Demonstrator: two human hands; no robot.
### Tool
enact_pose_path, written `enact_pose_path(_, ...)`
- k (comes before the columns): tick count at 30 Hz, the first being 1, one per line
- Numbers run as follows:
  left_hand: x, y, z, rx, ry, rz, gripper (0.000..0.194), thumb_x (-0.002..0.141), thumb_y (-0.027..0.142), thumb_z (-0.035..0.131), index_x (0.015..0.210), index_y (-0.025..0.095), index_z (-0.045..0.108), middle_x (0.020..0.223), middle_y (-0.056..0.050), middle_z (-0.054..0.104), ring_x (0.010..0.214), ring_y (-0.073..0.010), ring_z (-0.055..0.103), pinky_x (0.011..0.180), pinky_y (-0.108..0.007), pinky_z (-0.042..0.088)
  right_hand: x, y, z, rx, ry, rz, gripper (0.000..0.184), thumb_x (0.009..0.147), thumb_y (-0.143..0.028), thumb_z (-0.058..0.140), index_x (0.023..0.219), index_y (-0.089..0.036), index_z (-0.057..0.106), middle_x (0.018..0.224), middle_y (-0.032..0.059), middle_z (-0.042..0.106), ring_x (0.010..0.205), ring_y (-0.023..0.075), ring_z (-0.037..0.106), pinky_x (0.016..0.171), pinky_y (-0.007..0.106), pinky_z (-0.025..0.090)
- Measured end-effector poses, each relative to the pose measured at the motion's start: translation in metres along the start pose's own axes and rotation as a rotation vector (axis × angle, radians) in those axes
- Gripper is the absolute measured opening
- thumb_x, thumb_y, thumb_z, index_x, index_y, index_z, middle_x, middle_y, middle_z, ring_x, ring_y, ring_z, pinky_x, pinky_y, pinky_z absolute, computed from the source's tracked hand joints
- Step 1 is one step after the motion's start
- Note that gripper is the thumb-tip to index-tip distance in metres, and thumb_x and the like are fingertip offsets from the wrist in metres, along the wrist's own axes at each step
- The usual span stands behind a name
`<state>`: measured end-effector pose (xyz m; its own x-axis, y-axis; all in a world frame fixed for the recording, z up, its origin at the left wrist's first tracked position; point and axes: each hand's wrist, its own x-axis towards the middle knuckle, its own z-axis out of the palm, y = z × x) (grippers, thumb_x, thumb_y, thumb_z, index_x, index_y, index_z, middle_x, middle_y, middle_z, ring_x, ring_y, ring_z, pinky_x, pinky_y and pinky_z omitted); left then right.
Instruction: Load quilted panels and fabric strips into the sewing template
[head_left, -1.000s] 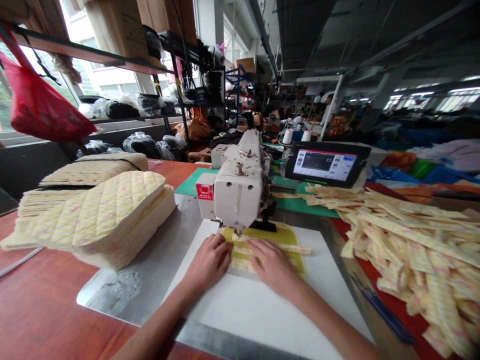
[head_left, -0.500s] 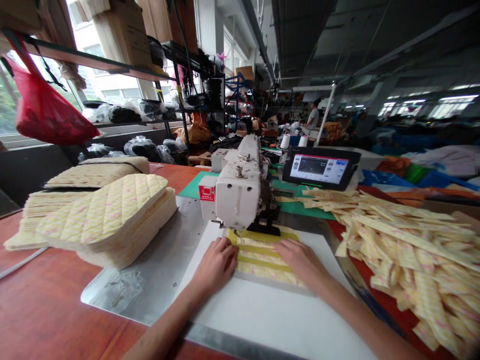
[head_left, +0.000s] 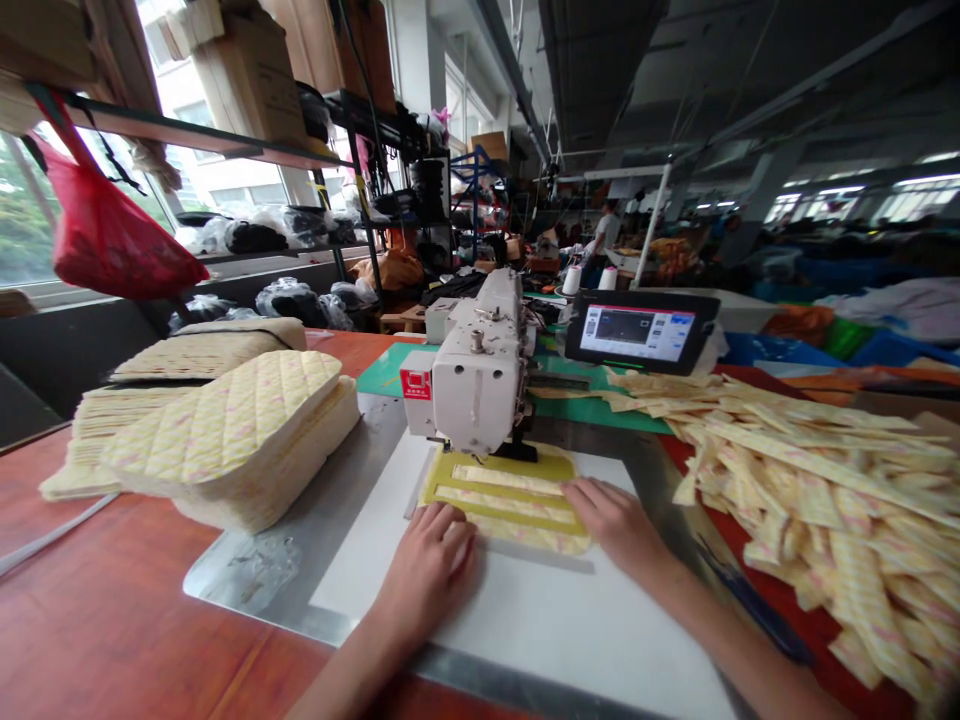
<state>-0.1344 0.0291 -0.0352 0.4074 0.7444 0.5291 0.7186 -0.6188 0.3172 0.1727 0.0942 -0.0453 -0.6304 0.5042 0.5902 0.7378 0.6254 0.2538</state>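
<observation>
A yellow template [head_left: 504,491] with strips of yellow patterned fabric in its slots lies on a white board [head_left: 540,610], its far end under the head of a white sewing machine [head_left: 472,375]. My left hand [head_left: 429,565] lies flat on the board, fingers stretched to the template's near left corner. My right hand [head_left: 616,520] rests with its fingers flat on the template's right edge. Neither hand holds anything.
Stacks of quilted yellow pads [head_left: 232,435] stand at the left on the red-brown table [head_left: 97,620]. A big heap of yellow fabric strips [head_left: 810,480] covers the right side. A touch-screen panel [head_left: 637,332] stands behind the machine. Shelves with bags and a red plastic bag [head_left: 112,240] hang at the left.
Both hands have drawn back toward me and apart: from pressing the fabric strips by the needle to the template's near corner and right edge. The template now lies in plain sight.
</observation>
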Motion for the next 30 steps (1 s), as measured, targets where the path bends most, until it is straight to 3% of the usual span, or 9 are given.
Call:
enact_pose_path(3,0.007,0.008,0.005,-0.167,0.035,-0.073,0.019,0.098,0.016,0.051,0.105,0.021,0.068,0.101,-0.008,0.069,0.094,-0.0234,0.065,0.084,-0.037,0.053,0.019,-0.021,0.008,0.229,0.047,0.063,0.023,0.1,-0.004,0.047,0.107,-0.015,0.066,0.09,0.0065,0.068,0.081,0.0211,0.069,0.074,0.032,0.054)
enact_pose_path(8,0.018,0.006,0.019,-0.413,0.052,-0.289,0.014,0.096,0.019,0.058,0.092,0.02,0.071,0.09,-0.004,0.074,0.081,-0.0188,0.069,0.077,-0.03,0.054,0.049,-0.057,0.019,0.603,0.184,0.283,0.013,0.102,-0.016,0.053,0.095,-0.021,0.063,0.084,0.0026,0.066,0.077,0.0179,0.069,0.071,0.028,0.055)
enact_pose_path(14,0.028,0.01,0.026,-0.738,0.243,-0.42,0.014,0.093,0.023,0.064,0.098,0.019,0.076,0.094,-0.004,0.079,0.087,-0.0193,0.075,0.085,-0.029,0.06,0.06,-0.082,0.014,0.781,0.286,0.365,0.008,0.098,-0.018,0.061,0.095,-0.023,0.067,0.084,0.002,0.071,0.074,0.0169,0.071,0.068,0.025,0.057)
enact_pose_path(19,0.032,0.025,0.031,-0.778,0.289,-0.395,0.016,0.094,0.03,0.066,0.099,0.021,0.078,0.094,-0.004,0.079,0.088,-0.0192,0.074,0.084,-0.029,0.06,0.049,-0.09,0.004,0.816,0.321,0.43,0.021,0.1,-0.019,0.058,0.116,-0.024,0.071,0.104,0.0067,0.079,0.093,0.0204,0.077,0.085,0.029,0.062)
enact_pose_path(25,0.033,0.03,0.039,-0.753,0.293,-0.451,0.026,0.088,0.041,0.075,0.098,0.018,0.075,0.092,-0.007,0.077,0.086,-0.0214,0.073,0.082,-0.032,0.06,0.04,-0.091,0.0,0.904,0.249,0.431,0.038,0.101,-0.014,0.049,0.129,-0.027,0.07,0.119,0.0092,0.076,0.109,0.0238,0.073,0.097,0.038,0.061)
enact_pose_path(30,0.031,0.029,0.038,-0.782,0.263,-0.476,0.028,0.091,0.044,0.071,0.088,0.017,0.07,0.084,-0.005,0.073,0.081,-0.0192,0.069,0.074,-0.028,0.057,0.048,-0.084,-0.006,1.08,0.216,0.455,0.029,0.099,-0.018,0.053,0.113,-0.025,0.078,0.111,0.0095,0.077,0.104,0.0222,0.073,0.093,0.035,0.06)
